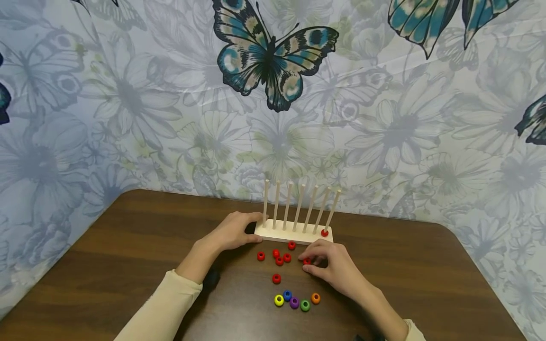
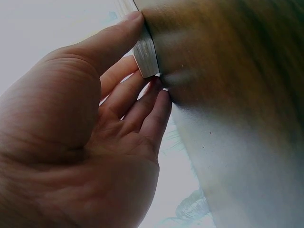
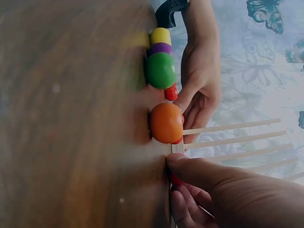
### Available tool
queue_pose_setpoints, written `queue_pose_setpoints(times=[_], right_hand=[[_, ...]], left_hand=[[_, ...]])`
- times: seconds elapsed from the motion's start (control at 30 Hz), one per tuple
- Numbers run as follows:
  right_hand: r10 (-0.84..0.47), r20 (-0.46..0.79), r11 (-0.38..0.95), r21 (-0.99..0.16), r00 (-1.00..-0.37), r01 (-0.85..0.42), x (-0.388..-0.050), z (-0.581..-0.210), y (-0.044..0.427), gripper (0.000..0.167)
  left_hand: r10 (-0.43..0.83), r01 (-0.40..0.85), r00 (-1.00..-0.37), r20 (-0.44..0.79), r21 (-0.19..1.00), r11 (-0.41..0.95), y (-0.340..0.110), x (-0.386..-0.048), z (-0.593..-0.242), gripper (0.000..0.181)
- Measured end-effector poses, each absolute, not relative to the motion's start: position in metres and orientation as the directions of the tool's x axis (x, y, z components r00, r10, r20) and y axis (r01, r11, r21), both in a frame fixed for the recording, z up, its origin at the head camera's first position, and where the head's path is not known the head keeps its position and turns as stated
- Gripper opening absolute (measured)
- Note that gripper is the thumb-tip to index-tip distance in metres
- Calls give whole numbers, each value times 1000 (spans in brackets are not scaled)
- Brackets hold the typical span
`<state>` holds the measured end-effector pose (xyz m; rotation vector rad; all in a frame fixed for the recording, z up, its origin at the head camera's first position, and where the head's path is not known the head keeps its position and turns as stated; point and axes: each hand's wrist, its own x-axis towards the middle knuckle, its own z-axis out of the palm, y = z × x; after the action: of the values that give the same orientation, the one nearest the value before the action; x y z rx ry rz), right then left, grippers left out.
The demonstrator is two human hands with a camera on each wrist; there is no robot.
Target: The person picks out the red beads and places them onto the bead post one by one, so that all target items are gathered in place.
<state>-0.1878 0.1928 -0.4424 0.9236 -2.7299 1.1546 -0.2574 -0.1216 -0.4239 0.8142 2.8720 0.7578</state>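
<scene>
A pale wooden base (image 1: 277,232) with a row of upright pegs (image 1: 298,208) stands toward the back of the table. One red bead (image 1: 324,233) sits at the foot of its rightmost peg. My left hand (image 1: 232,232) grips the base's left end; the left wrist view has the thumb on one side of the wooden end (image 2: 147,57) and fingers on the other. In front of the base, my right hand (image 1: 339,267) pinches a red bead (image 1: 307,261) between thumb and fingers, low at the tabletop. That bead (image 3: 175,179) is partly hidden in the right wrist view.
Several loose red beads (image 1: 276,278) lie between the hands. Nearer are yellow (image 1: 279,300), blue (image 1: 287,295), purple (image 1: 294,302), green (image 1: 304,305) and orange (image 1: 315,298) beads. A butterfly-patterned cloth (image 1: 192,118) hangs behind the brown table (image 1: 405,265).
</scene>
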Motion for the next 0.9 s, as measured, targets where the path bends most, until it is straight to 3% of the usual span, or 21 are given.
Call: queue_pose_setpoints(times=[0.2,0.6,0.9], right_hand=[[-481,289,549,-637,-828,-542,-187,-439,194,23],[-320,499,516,-622,-806,-590,-193,-417,207,29],[-225,586,505,-613,-779,-607,-197,-383,223,28]], left_hand=[[507,474,-859,68,478,739,-120,-259,-423,61],[504,467,-862,57,476,745,-120,-259,-424,62],[503,471,-862,62,466,749,-122,-260,-423,61]])
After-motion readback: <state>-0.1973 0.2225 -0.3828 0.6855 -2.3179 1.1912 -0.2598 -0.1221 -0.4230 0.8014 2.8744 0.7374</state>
